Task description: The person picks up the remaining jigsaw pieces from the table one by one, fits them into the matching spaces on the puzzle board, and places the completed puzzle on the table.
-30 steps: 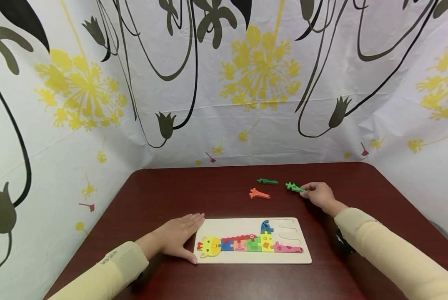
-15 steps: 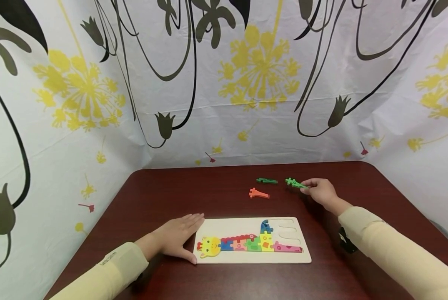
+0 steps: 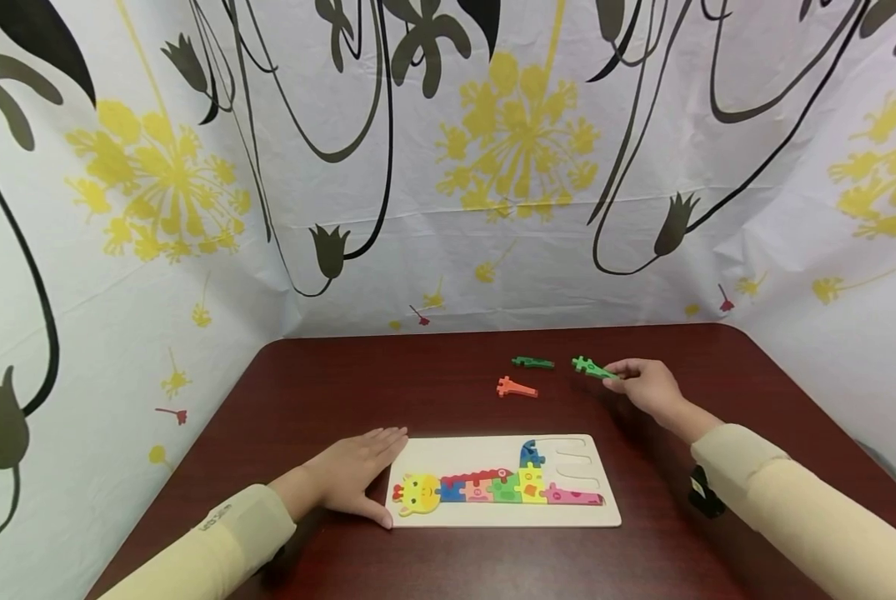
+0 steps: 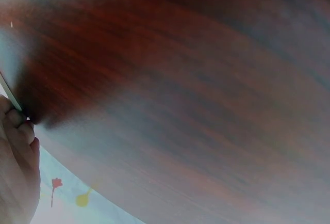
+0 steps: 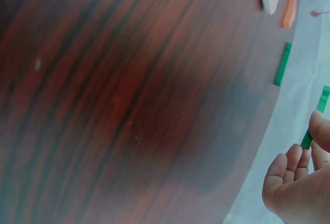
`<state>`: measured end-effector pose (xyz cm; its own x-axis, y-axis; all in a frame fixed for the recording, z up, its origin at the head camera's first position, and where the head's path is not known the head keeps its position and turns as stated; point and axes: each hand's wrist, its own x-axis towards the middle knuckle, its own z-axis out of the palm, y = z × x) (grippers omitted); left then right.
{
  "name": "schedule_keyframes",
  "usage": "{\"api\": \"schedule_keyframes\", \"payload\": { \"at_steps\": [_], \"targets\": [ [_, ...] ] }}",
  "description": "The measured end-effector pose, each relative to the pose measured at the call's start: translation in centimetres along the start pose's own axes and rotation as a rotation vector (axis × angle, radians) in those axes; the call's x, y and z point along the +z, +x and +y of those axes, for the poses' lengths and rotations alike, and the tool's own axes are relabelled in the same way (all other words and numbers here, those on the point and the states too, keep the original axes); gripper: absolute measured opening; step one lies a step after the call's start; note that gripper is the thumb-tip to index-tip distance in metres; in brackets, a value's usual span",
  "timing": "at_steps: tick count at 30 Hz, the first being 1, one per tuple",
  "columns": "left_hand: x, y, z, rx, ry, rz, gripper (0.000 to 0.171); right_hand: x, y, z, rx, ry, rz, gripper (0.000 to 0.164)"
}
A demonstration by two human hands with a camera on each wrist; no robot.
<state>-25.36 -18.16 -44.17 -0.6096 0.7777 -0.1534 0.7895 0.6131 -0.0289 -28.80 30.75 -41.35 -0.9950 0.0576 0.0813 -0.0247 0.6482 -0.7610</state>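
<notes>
With thumb and fingertips, my right hand (image 3: 648, 388) pinches the narrow end of a light green puzzle piece (image 3: 590, 367) at the back right of the table. In the right wrist view the same green piece (image 5: 323, 102) sticks out past the thumb. My left hand (image 3: 359, 477) rests with straight fingers along the left edge of a pale wooden puzzle board (image 3: 463, 450). On that board lies a colourful giraffe, its yellow head (image 3: 419, 493) at the left and a pink leg piece (image 3: 573, 496) at the lower right. Outlined slots show at the board's upper right.
Behind the board, a dark green piece (image 3: 533, 362) and an orange piece (image 3: 517, 387) lie loose on the dark red-brown table (image 3: 387, 383). A white cloth (image 3: 508, 275) with flower prints hangs along the table's back and sides.
My right hand and forearm have shifted slightly to the right, with the light green piece still pinched. The left hand stays on the board's edge.
</notes>
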Motion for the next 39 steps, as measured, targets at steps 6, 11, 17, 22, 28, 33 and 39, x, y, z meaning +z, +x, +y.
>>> {"api": "schedule_keyframes", "payload": {
  "at_steps": [6,11,17,22,28,33,39],
  "targets": [
    [-0.1,0.0,0.0,-0.001,-0.001,0.002,0.119,0.0,-0.7,-0.6,0.004,0.022,-0.011,0.028],
    [0.0,0.0,0.0,-0.001,0.004,0.003,0.119,0.0,-1.5,-1.1,0.008,0.028,-0.032,0.031],
    [0.1,0.0,-0.1,-0.004,0.0,0.002,0.119,0.2,-2.5,-1.6,-0.012,0.019,-0.051,0.03],
    [0.0,0.0,-0.1,-0.007,-0.006,0.0,0.118,0.4,-3.1,-1.9,-0.024,0.033,-0.069,0.032],
    [0.0,0.0,-0.1,-0.009,-0.012,0.0,0.118,0.8,-4.2,-2.4,-0.035,0.044,-0.088,0.031],
    [-0.1,-0.1,0.0,-0.009,-0.018,-0.001,0.118,1.1,-5.0,-2.9,-0.053,0.058,-0.109,0.029],
    [-0.1,-0.1,0.0,-0.005,-0.014,0.005,0.119,1.5,-5.8,-3.5,-0.058,0.075,-0.127,0.027]
  ]
}}
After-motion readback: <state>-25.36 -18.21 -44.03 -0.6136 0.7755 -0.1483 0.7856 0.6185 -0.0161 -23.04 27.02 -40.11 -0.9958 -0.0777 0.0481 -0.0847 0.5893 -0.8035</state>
